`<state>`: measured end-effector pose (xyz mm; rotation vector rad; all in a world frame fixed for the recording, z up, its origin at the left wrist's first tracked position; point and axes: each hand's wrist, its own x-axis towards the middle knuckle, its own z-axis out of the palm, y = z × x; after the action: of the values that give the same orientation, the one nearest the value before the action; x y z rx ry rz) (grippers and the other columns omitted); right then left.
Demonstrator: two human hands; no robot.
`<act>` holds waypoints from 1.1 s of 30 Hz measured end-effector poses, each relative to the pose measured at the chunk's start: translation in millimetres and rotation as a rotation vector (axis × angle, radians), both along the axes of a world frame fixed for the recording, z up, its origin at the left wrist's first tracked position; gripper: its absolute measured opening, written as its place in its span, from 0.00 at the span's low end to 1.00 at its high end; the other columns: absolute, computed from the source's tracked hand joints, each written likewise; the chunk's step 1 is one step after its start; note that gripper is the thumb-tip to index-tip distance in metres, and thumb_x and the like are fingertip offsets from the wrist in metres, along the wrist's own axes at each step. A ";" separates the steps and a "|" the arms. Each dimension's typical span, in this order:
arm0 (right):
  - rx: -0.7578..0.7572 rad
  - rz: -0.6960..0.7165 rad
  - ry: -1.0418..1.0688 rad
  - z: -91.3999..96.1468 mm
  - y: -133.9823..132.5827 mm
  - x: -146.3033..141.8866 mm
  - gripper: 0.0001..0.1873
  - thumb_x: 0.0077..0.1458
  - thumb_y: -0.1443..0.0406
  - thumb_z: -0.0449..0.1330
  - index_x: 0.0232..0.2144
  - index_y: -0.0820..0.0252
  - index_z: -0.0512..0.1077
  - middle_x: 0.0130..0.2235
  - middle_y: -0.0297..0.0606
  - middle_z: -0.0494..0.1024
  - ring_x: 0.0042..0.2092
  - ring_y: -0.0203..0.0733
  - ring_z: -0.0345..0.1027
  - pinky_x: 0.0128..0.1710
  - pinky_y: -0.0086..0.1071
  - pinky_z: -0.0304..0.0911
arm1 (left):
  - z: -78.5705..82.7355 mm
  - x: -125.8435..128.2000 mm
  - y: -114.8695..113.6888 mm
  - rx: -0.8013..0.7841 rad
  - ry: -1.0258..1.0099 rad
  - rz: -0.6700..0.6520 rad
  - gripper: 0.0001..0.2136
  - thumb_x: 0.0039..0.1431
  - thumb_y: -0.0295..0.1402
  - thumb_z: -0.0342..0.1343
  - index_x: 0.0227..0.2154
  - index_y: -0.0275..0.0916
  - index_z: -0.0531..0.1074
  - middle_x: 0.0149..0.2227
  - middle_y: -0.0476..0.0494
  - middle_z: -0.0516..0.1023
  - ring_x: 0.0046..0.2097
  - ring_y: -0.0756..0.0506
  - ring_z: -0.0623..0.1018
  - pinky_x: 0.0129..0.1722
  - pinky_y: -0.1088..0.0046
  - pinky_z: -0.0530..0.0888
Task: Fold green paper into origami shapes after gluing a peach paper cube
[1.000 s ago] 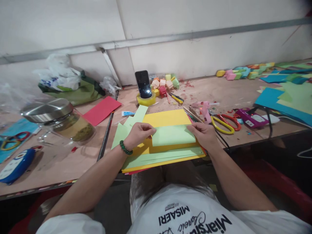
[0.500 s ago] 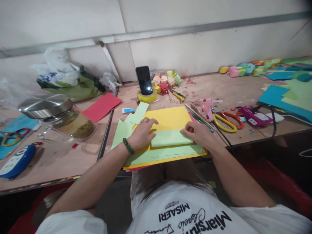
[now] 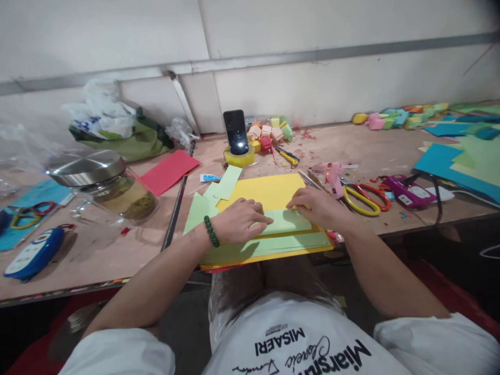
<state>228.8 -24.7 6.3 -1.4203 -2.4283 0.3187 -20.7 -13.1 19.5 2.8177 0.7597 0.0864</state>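
Observation:
A folded strip of light green paper (image 3: 291, 222) lies on a yellow sheet (image 3: 269, 187), over a stack of green and yellow sheets that juts past the table edge above my lap. My left hand (image 3: 240, 221) rests over the strip's left part, fingers stretched out and the index fingertip on the paper. Pinched at the strip's far right edge are the fingers of my right hand (image 3: 314, 205); its thumb is partly hidden. Small light green pieces (image 3: 229, 182) lie at the stack's far left corner.
Right of the stack are a pink glue gun (image 3: 332, 177), scissors (image 3: 361, 200) and a purple power strip (image 3: 410, 190). A phone (image 3: 236, 133) stands in a tape roll behind, near small paper shapes (image 3: 269, 133). On the left are a glass jar (image 3: 128, 195) and red paper (image 3: 170, 172).
My left hand has slid right across the green strip, its index finger now straightened onto it. My right hand stays at the far right edge, fingers slightly shifted. The view has shifted a little.

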 end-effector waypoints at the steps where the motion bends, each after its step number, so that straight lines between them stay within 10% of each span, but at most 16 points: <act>1: 0.019 0.096 -0.005 1.2 -3.4 -4.4 0.20 0.51 0.76 0.53 0.36 0.56 0.81 0.39 0.40 0.81 0.41 0.43 0.70 0.40 0.33 0.64 | 0.5 -0.3 -2.1 -0.001 0.030 -0.012 0.19 0.65 0.37 0.43 0.49 0.44 0.77 0.42 0.40 0.77 0.42 0.43 0.74 0.46 0.64 0.65; 6: 0.001 0.311 -0.059 4.4 -26.0 -27.4 0.21 0.51 0.79 0.54 0.38 0.56 0.81 0.38 0.40 0.82 0.39 0.42 0.69 0.39 0.32 0.64 | 0.9 -2.3 -6.5 -0.048 0.065 -0.034 0.20 0.63 0.36 0.43 0.53 0.48 0.74 0.44 0.36 0.74 0.45 0.39 0.71 0.50 0.57 0.62; 33: 0.253 0.361 -0.289 -17.1 -56.8 -14.3 0.12 0.56 0.77 0.53 0.32 0.63 0.75 0.34 0.42 0.78 0.37 0.42 0.64 0.32 0.32 0.58 | 11.5 -1.1 -12.4 -0.102 0.115 0.009 0.17 0.59 0.35 0.51 0.49 0.52 0.77 0.50 0.37 0.72 0.51 0.38 0.71 0.54 0.53 0.64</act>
<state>214.5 -81.5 -10.7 -0.9741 -2.8356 -0.1249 -21.8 -25.5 31.0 2.7411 0.7785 -0.1114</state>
